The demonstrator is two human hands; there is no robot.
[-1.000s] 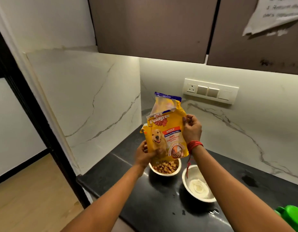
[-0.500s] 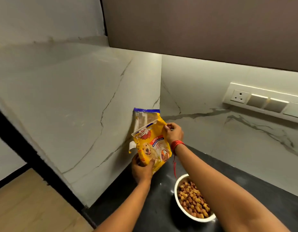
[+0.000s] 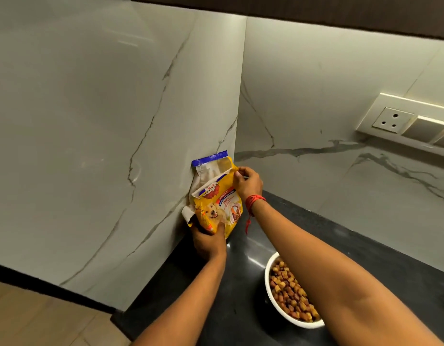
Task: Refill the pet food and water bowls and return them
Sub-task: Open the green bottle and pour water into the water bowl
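The left hand (image 3: 208,242) had its grip clamped on the bottom corner of the yellow pet food bag (image 3: 217,208), thumb laid across the printed front and fingers wrapped behind, out of sight. The right hand (image 3: 248,182) had its grip pinched together on the bag's upper right edge, just under the torn-open top with its blue strip. Between the two grips the bag stood nearly upright, tipped a little toward the left hand's side, its back close against the marble side wall (image 3: 91,133) near the corner where that wall met the back wall. Whether its base touched the dark surface (image 3: 240,308) could not be told, because the left hand covered it.

A red thread (image 3: 253,203) circled the right wrist, one loose end hanging down below it.

The white food bowl (image 3: 273,295) sat on the surface below and to the right of the left grip, well apart from the bag and nearer the camera. It held brown and tan kibble (image 3: 290,295) up toward the rim. The right forearm crossed above the bowl and hid its far side. Beyond the right grip, high on the back wall, was a cream switch panel (image 3: 410,121) with a socket.
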